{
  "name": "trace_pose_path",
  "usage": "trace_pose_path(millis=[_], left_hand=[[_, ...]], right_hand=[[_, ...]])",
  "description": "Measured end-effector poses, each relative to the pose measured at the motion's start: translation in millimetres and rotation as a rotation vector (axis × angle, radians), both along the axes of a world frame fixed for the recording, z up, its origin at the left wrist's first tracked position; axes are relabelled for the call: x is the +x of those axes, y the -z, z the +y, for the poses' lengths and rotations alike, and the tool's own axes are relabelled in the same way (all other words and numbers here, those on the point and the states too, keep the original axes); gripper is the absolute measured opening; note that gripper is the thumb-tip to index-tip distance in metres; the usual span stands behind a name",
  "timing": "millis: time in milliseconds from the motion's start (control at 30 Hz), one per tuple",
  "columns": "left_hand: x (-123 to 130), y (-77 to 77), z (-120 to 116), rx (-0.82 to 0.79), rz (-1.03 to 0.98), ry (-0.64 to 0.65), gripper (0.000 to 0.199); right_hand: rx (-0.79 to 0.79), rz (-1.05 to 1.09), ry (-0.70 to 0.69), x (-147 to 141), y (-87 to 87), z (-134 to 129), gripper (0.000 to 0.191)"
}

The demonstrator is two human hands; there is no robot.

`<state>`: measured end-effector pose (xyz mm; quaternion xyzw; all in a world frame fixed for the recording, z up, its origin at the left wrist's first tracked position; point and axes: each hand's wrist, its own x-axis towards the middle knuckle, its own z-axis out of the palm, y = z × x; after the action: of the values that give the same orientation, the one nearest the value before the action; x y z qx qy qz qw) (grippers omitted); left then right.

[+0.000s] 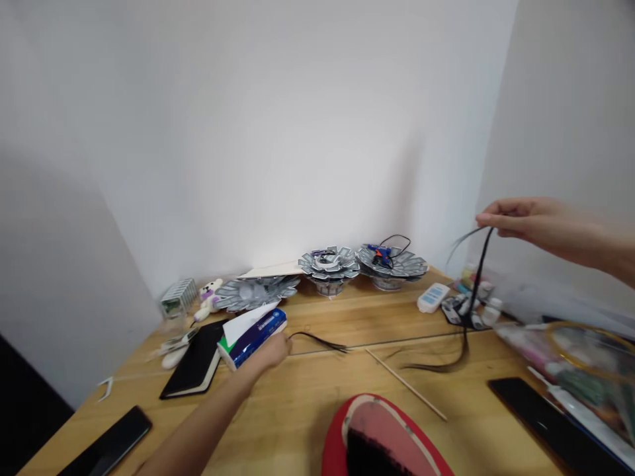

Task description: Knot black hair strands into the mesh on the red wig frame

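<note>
My right hand (518, 218) is raised at the right, fingers pinched on a long strand of dark hair (479, 277) that hangs down and trails over the table. Near the tissue pack (258, 336), my left hand (276, 349) is low over the table, closed on the end of a thin dark strand (320, 340). A red rounded form (337, 430) with a pink top and a patch of dark hair (370, 453) stands at the bottom centre. A thin wooden stick (407, 385) lies between it and the hanging strand.
Grey petalled stands (330, 264) line the wall, one holding a blue glue gun (381, 254). A black notebook (196, 360) and a phone (112, 443) are left. Small bottles (491, 311), plastic bags (585, 370) and a black flat object (546, 423) sit right.
</note>
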<state>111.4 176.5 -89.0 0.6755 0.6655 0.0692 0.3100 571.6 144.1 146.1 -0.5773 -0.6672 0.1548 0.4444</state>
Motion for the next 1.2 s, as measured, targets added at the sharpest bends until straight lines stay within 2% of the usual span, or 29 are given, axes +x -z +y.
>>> trace_pose_path(millis=[67, 133, 233, 333, 400, 467, 500, 567, 633, 767, 833, 900, 967, 1100, 1200], left_hand=[[2.5, -3.4, -7.5, 0.042, 0.037, -0.016, 0.033], [7.5, -13.5, -16.2, 0.075, 0.05, -0.007, 0.033], [26.4, -45.2, -28.3, 0.146, -0.024, 0.045, 0.031], [67.4, -90.4, -43.6, 0.248, -0.254, 0.139, 0.023], [104.0, -117.8, -56.3, 0.339, -0.506, 0.208, 0.03], [139.7, -136.6, -67.9, 0.403, -0.776, 0.235, 0.039], [154.6, -142.3, -72.6, 0.41, -0.889, 0.238, 0.049], [174.5, -147.2, -79.4, 0.368, -1.051, 0.26, 0.061], [179.6, -146.0, -83.7, 0.271, -1.143, 0.296, 0.062], [155.9, -138.7, -88.1, 0.071, -1.173, 0.365, 0.057], [137.0, -138.0, -89.7, 0.017, -1.14, 0.385, 0.056], [118.9, -140.9, -92.2, -0.006, -1.089, 0.389, 0.055], [103.1, -146.9, -96.2, -0.003, -1.024, 0.382, 0.052], [80.7, -162.6, -107.1, 0.051, -0.913, 0.37, 0.043], [75.3, -172.5, -115.2, 0.101, -0.954, 0.358, 0.038]], right_hand=[[-0.011, -0.033, -0.044, -9.4, 1.4, -4.8, 0.033], [-0.004, -0.08, -0.081, -23.4, -2.3, -11.8, 0.036], [0.031, -0.158, -0.122, -50.9, -12.3, -20.0, 0.039], [0.064, -0.248, -0.172, -85.8, -17.8, -26.0, 0.032], [0.085, -0.32, -0.21, -112.7, -16.6, -33.2, 0.024], [0.113, -0.391, -0.24, -139.2, -13.8, -43.4, 0.021], [0.131, -0.424, -0.249, -150.8, -13.0, -48.9, 0.021], [0.175, -0.479, -0.252, -167.6, -14.7, -58.0, 0.021], [0.232, -0.509, -0.223, -173.3, -21.5, -62.6, 0.021], [0.328, -0.473, -0.102, -152.8, -39.0, -57.1, 0.018], [0.327, -0.421, -0.046, -133.2, -40.3, -49.8, 0.02], [0.291, -0.363, -0.014, -113.0, -31.9, -41.4, 0.022], [0.239, -0.306, -0.012, -95.6, -13.5, -33.4, 0.022], [0.122, -0.197, -0.043, -78.0, 42.9, -25.2, 0.026], [0.027, -0.1, -0.088, -85.8, 89.5, -28.7, 0.023]])
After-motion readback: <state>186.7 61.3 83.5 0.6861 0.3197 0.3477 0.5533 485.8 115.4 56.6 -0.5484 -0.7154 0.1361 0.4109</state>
